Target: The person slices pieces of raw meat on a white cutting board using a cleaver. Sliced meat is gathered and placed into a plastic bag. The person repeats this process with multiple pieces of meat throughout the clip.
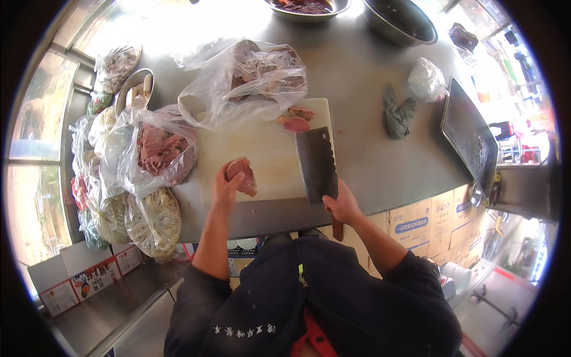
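Note:
In my left hand [225,187] is a pink piece of meat [242,176], its fingers closed round the left side over the near left of the white cutting board [262,149]. My right hand [344,205] grips a cleaver [316,163] by its handle, with the broad dark blade lying over the board's right edge. Beyond the blade, small cut pieces of meat [295,123] rest on the board. A clear plastic bag of meat [262,74] covers the board's far part. To the left, another open bag holds pink sliced meat [160,149].
Several filled plastic bags [153,220] crowd the table's left side near a metal pot [135,89]. Metal bowls [399,22] stand at the far edge. A grey cloth [398,113], a white bag [427,80] and a dark tray [471,134] lie right. Cardboard boxes [410,226] stand below.

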`<action>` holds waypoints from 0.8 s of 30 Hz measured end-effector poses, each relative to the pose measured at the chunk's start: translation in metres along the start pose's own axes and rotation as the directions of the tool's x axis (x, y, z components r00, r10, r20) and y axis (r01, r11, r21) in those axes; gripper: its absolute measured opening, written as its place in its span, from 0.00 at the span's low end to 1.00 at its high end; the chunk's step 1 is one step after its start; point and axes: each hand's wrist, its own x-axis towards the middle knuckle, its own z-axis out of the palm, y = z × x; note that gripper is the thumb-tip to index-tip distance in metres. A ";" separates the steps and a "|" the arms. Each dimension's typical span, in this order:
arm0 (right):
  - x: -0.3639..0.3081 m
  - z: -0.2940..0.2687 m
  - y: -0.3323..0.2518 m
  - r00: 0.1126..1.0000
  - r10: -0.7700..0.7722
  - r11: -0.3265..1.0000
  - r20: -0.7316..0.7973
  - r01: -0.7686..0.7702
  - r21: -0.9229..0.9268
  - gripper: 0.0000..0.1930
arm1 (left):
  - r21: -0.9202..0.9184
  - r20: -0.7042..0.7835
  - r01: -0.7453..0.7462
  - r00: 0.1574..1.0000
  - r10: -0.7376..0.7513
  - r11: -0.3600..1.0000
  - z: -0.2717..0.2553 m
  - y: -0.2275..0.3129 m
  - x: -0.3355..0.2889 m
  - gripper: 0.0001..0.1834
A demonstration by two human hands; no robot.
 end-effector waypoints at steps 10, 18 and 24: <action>0.058 -0.014 -0.060 0.919 -0.067 0.540 0.390 0.362 -0.760 0.10 | 0.650 -0.055 -0.059 0.991 0.124 0.758 0.019 -0.042 0.020 0.34; 0.089 0.006 -0.067 0.846 -0.109 0.360 0.523 0.524 -0.772 0.12 | 0.767 0.003 -0.210 0.946 0.324 0.606 0.080 -0.046 -0.039 0.29; 0.110 0.023 -0.065 0.740 -0.146 0.218 0.656 0.671 -0.709 0.14 | 0.806 0.145 -0.446 0.785 0.602 0.388 0.092 -0.045 -0.035 0.19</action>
